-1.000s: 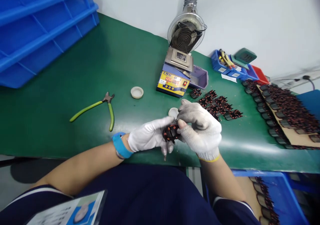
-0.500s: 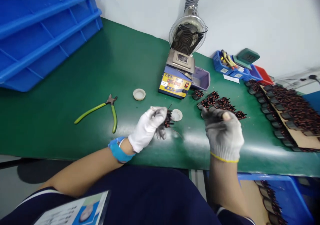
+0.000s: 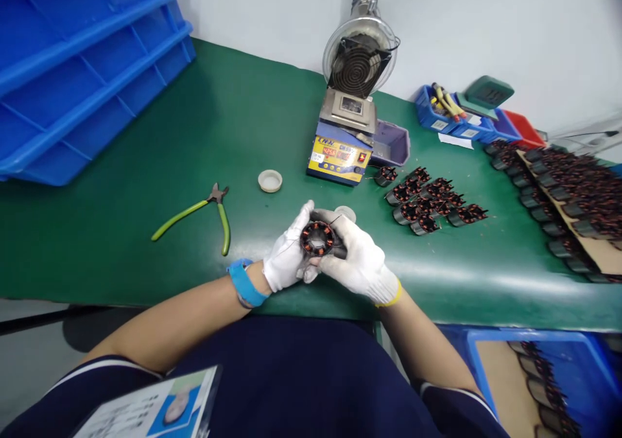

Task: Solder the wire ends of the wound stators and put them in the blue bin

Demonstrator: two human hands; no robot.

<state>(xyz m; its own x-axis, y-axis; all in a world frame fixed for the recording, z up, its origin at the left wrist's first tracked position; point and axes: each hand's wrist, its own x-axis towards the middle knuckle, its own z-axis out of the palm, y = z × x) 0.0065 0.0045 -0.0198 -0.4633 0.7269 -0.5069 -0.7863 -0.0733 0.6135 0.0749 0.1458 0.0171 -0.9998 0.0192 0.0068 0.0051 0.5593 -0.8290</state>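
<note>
Between my two white-gloved hands is a round motor stator point(image 3: 317, 238) with copper windings, its ring facing up toward me. My left hand point(image 3: 290, 251) is closed around its left side, a blue strap on the wrist. My right hand point(image 3: 357, 254) grips the right side, thumb and fingers curled on the rim. Thin wire ends stick out near the fingers. Just behind my right hand a small white dish point(image 3: 345, 214) is partly covered. Another shallow dish point(image 3: 270, 181) stands behind my left hand.
Green-handled cutters point(image 3: 216, 195) lie open on the left. A solder pot point(image 3: 339, 156) with a fume hood stands behind. Several stators point(image 3: 427, 198) are grouped at right, with more on a board point(image 3: 583, 243). Blue crates point(image 3: 92, 69) rise at far left; a purple bin point(image 3: 392, 141) sits beside the pot.
My right hand has come left from beside the grouped stators and now grips the stator held in my left hand. The stator has turned so its ring faces up.
</note>
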